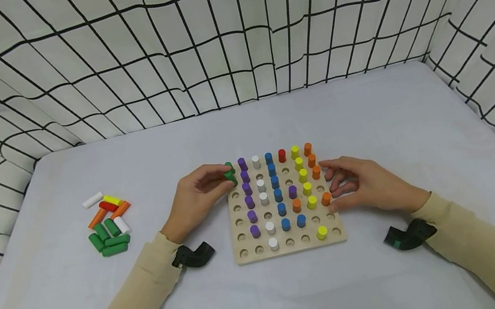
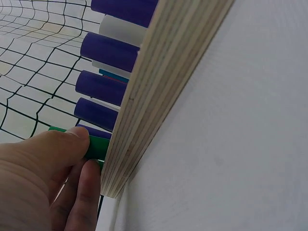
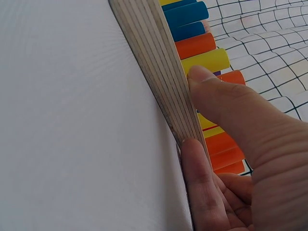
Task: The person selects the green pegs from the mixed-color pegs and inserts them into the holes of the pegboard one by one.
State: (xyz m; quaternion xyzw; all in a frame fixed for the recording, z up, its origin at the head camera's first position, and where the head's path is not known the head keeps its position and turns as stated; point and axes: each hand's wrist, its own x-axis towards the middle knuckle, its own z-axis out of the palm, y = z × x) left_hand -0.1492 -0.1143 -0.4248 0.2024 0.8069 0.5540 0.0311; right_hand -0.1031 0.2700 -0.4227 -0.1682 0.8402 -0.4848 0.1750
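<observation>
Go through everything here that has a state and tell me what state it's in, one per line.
left hand: pinches a green peg at the board's far left corner.
right hand: fingers rest against the board's right edge, holding nothing.
peg board: flat on the table, partly filled, many holes empty.
standing pegs: upright in their holes.
loose pegs: lying in a pile, left of the board.

Layered plywood pegboard [image 2: 144,91], matt pegs [image 1: 278,195]

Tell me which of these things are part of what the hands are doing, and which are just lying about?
In use:
- green peg, pinched by the left hand
- wooden pegboard, steadied at its edge by the right hand
- pegs standing in the board

Lying about:
- loose pegs on the table
- checked cloth backdrop
</observation>
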